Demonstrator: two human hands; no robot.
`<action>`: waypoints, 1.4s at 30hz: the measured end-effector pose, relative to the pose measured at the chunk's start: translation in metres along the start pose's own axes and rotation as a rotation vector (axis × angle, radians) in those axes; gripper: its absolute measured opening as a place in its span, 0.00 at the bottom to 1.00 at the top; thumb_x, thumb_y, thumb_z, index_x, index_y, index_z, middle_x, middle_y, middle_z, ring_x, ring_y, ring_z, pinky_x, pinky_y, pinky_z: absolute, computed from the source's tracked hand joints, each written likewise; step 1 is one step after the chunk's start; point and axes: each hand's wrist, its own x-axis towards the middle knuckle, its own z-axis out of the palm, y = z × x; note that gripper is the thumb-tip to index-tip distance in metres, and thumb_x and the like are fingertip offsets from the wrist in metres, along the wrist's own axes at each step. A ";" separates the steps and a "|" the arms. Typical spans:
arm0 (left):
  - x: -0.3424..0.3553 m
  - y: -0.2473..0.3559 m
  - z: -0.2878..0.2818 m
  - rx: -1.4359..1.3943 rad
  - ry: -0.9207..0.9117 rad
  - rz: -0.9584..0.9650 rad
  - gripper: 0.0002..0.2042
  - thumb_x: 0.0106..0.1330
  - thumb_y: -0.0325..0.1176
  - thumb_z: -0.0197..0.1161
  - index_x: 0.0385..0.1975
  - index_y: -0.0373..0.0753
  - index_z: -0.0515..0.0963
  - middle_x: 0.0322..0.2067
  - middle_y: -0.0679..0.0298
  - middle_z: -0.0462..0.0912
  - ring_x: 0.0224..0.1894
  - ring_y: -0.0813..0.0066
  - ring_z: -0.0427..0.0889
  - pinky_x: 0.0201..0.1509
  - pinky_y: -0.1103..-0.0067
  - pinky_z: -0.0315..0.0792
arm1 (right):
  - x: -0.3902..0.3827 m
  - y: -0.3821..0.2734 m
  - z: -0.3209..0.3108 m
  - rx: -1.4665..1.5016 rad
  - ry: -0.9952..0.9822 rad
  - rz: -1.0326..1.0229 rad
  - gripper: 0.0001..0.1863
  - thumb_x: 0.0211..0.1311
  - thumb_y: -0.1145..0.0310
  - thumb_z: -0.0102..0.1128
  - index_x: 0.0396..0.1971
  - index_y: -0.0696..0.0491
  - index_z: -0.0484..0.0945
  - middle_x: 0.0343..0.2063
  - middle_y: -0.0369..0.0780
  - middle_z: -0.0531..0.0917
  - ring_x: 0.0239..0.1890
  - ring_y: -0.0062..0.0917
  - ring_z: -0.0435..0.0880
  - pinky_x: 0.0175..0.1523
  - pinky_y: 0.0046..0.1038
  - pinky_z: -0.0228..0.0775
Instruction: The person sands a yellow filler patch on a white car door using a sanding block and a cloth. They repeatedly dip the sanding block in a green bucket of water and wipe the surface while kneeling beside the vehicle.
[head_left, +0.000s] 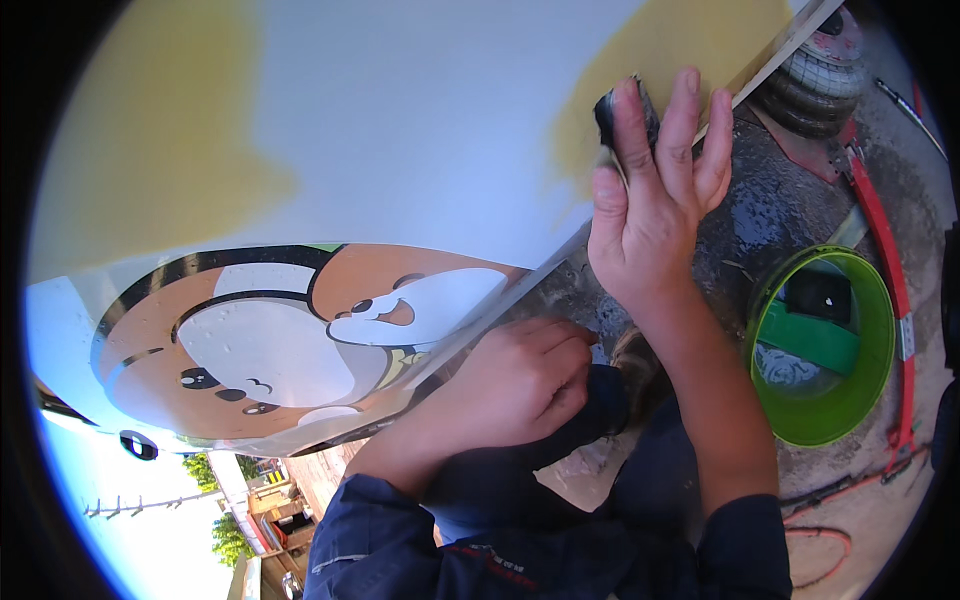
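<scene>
My right hand (655, 190) is raised to a white vehicle body panel (420, 110), at its lower edge. Between thumb and index finger it holds a folded piece of black sandpaper (604, 118) against a yellowish patch (690, 50); the other fingers stretch out along the panel. My left hand (525, 380) hangs below the panel edge, above my knee, fingers curled in. Nothing shows in it, though its palm side is turned away. Left of it, a cartoon animal decal (260, 345) covers part of the panel, and water drops dot its surface.
A lime green bucket (885, 340) of water, with a green flat piece (808, 338) and a black piece in it, stands at the right on wet ground. Behind it lies a red metal bar (885, 235) by a wheel (815, 85). An orange hose (835, 535) curls lower right.
</scene>
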 end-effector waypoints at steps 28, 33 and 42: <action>-0.002 0.019 0.004 -0.074 -0.275 -0.057 0.06 0.62 0.28 0.64 0.28 0.34 0.76 0.28 0.51 0.80 0.36 0.46 0.83 0.41 0.57 0.77 | -0.001 -0.022 -0.005 0.014 -0.239 0.015 0.36 0.73 0.57 0.62 0.78 0.50 0.69 0.81 0.40 0.65 0.84 0.45 0.55 0.83 0.60 0.28; -0.002 0.024 0.004 -0.066 -0.279 -0.032 0.05 0.62 0.27 0.64 0.29 0.33 0.76 0.29 0.51 0.80 0.36 0.46 0.83 0.41 0.57 0.77 | -0.009 -0.018 -0.002 -0.025 -0.221 -0.085 0.36 0.73 0.58 0.63 0.79 0.44 0.69 0.81 0.37 0.65 0.84 0.44 0.56 0.83 0.60 0.29; 0.007 0.039 0.013 0.095 -0.123 0.062 0.09 0.61 0.29 0.66 0.39 0.32 0.80 0.40 0.49 0.84 0.46 0.46 0.85 0.50 0.59 0.80 | 0.008 -0.016 -0.029 -0.007 -0.267 0.016 0.37 0.70 0.59 0.65 0.79 0.44 0.68 0.81 0.34 0.65 0.84 0.39 0.57 0.84 0.55 0.38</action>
